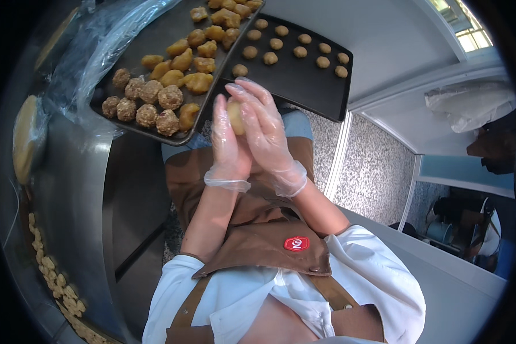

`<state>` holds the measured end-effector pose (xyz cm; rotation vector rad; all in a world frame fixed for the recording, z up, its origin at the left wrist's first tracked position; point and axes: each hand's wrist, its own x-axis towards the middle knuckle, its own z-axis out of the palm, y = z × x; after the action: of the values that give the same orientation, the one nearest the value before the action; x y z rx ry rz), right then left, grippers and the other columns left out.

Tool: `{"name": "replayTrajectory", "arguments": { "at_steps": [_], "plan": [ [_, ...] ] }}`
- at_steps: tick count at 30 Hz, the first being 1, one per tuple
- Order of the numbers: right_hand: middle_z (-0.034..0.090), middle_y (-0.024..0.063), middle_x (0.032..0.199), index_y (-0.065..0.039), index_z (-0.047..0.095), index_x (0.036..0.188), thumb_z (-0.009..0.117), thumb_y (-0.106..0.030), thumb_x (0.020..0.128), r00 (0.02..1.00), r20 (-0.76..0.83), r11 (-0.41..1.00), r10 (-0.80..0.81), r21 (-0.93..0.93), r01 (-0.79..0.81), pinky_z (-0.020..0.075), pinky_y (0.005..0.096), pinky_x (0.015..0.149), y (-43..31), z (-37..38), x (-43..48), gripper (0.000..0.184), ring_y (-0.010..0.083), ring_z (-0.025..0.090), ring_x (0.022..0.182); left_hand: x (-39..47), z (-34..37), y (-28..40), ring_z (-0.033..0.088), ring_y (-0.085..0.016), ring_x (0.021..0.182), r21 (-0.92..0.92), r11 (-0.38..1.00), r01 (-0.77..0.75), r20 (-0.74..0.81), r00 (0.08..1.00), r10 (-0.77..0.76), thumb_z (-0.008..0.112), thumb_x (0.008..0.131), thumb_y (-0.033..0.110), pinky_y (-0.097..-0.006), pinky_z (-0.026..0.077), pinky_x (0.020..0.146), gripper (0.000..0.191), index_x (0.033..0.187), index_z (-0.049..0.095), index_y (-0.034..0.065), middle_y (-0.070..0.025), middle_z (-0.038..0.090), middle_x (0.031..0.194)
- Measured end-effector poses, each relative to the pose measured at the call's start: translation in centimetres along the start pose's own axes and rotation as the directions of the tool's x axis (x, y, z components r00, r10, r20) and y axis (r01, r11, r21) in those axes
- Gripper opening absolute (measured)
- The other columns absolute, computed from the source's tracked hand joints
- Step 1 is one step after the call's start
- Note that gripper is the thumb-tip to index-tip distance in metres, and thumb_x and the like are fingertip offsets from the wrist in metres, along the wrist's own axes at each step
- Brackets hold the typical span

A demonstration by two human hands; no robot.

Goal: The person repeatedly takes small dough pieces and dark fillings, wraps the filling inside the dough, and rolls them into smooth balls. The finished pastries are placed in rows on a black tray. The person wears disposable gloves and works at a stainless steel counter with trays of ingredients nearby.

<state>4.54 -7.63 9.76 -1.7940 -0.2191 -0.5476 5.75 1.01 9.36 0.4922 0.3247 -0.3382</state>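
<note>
A pale ball of dough (235,118) is cupped between my two hands, partly hidden by the fingers. My left hand (230,142), in a clear plastic glove, presses against it from the left side. From the right, my right hand (264,124), gloved the same way, leans over it with bent fingers. Just left of my hands, a dark baking tray (129,56) bears nutty filling balls (146,116) at its near end and amber sticky lumps (182,60) beyond. Behind my fingers, a second dark tray (303,86) carries small round dough balls (300,52) in loose rows.
Clear plastic film (107,56) drapes over the left tray's far-left edge. A metal worktop (77,206) runs down the left, with a plastic-covered dough piece (26,137) and several small dough pieces (53,275). A white partition (387,56) stands at the right.
</note>
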Motion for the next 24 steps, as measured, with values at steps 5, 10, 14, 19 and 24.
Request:
{"name": "replayTrajectory", "arguments": {
  "at_steps": [5,10,14,19,24],
  "plan": [
    [0.052,0.0184,0.144,-0.001,0.060,0.138,0.055,-0.008,0.098,0.986,0.067,0.912,-0.154,-0.373,0.168,0.0357,0.0411,0.116,-0.3,-0.8,-1.0,0.040,0.0325,0.050,0.135,-0.1,-0.8,-0.1,0.058,-0.019,0.124,-0.008,0.999,0.047,0.203,0.978,-0.044,0.040,0.111,0.041,-0.0355,0.044,0.111,0.046,0.136,0.055,0.0062,-0.0083,0.062,0.131],
    [0.054,0.0154,0.142,-0.003,0.055,0.141,0.057,-0.004,0.097,0.979,0.076,0.949,0.189,0.244,-0.202,0.0402,0.0349,0.112,0.7,-2.6,-0.7,0.044,0.0283,0.053,0.132,0.3,-1.8,0.0,0.054,-0.020,0.129,0.015,0.983,0.181,0.225,0.958,-0.180,0.039,0.111,0.035,-0.0380,0.040,0.114,0.043,0.138,0.052,0.0036,-0.0091,0.058,0.136],
    [0.066,0.0102,0.127,-0.003,0.064,0.127,0.055,-0.007,0.100,0.978,0.131,0.983,0.163,-0.110,-0.149,0.0412,0.0414,0.112,1.8,-4.0,0.2,0.028,0.0174,0.059,0.123,0.2,-1.7,-1.3,0.051,-0.022,0.132,-0.023,0.981,0.192,0.176,0.967,-0.185,0.040,0.111,0.029,-0.0382,0.037,0.117,0.040,0.140,0.049,0.0034,-0.0103,0.054,0.141],
    [0.073,0.0097,0.092,-0.003,0.071,0.093,0.058,-0.005,0.096,0.979,-0.164,0.953,-0.117,-0.297,0.064,0.0471,0.0487,0.107,3.2,-1.4,0.0,0.013,0.0249,0.069,0.091,-1.4,-1.5,-3.2,0.053,-0.017,0.129,0.035,0.992,0.122,0.109,0.986,-0.125,0.044,0.111,0.029,-0.0342,0.039,0.114,0.037,0.139,0.051,0.0055,-0.0063,0.055,0.138],
    [0.065,0.0113,0.080,-0.002,0.067,0.085,0.063,-0.001,0.091,0.965,-0.134,0.881,-0.223,-0.452,0.141,0.0521,0.0455,0.100,4.4,-0.5,-0.8,0.007,0.0304,0.066,0.079,-1.3,-2.6,-3.2,0.053,-0.017,0.129,0.053,0.977,0.206,-0.005,0.979,-0.206,0.043,0.111,0.030,-0.0346,0.042,0.112,0.035,0.136,0.054,0.0070,-0.0049,0.056,0.137]
  ]
}}
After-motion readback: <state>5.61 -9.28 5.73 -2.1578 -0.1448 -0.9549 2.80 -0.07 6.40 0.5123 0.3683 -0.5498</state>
